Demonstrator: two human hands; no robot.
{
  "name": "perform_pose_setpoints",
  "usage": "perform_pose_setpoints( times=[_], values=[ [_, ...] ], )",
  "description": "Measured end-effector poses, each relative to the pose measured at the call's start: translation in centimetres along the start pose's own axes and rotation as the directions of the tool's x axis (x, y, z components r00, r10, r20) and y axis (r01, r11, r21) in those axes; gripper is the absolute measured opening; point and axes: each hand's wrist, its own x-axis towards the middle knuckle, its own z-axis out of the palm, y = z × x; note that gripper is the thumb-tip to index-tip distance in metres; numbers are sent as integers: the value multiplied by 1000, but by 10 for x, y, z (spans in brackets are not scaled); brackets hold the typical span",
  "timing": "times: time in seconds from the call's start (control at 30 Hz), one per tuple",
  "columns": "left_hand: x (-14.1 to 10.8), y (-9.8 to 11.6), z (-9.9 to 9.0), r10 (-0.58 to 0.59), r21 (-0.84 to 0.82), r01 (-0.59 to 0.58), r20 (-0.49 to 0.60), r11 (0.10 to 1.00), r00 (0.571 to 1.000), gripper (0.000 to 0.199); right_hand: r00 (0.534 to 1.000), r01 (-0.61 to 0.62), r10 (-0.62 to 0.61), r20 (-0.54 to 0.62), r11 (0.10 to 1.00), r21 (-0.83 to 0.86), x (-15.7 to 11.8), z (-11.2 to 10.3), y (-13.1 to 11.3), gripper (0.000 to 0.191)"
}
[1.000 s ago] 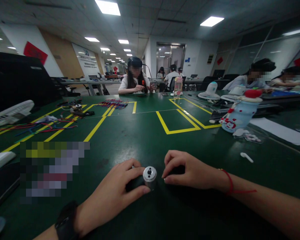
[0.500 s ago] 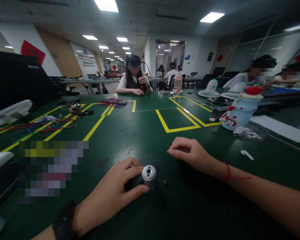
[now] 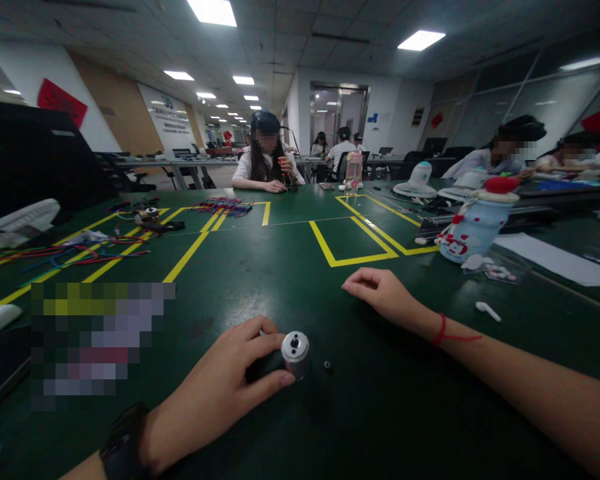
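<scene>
A small silver cylinder that looks like a motor [image 3: 296,360] stands upright on the green table, its top showing a dark centre and small holes. My left hand [image 3: 230,380] has its thumb and forefinger closed around the sides of the motor; a black watch is on that wrist. Just right of the motor lies a tiny ring-like metal part [image 3: 327,365], apart from both hands. Farther off and to the right, my right hand [image 3: 380,290] hovers low over or rests on the table, thumb and fingers pressed together. What they hold, if anything, is hidden.
Loose coloured wires [image 3: 95,250] and a wire bundle [image 3: 225,207] lie on the left. To the right are a light-blue bottle [image 3: 475,227], a small clear bag [image 3: 493,268], a white earbud [image 3: 488,311] and white paper [image 3: 555,260]. Across the table sits a person [image 3: 265,160].
My right hand has shifted slightly away from me across the table. The left hand keeps its hold on the motor. The whole view has turned a little.
</scene>
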Motion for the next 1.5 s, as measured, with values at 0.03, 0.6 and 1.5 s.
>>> perform_pose_setpoints(
  times=[0.03, 0.6, 1.5],
  values=[
    [0, 0, -1, -1, -2, 1, -1, 1000, 1000, 13, 994, 64, -61, 86, 997, -41, -4, 2, -7, 22],
    [-4, -10, 3, 22, 5, -22, -31, 1000, 999, 15, 917, 381, -380, 124, 925, 19, -25, 58, -70, 14],
    [-6, 0, -5, 26, -15, -27, -20, 1000, 999, 14, 995, -38, 43, -88, 997, 60, 5, 15, -7, 28]
  ],
)
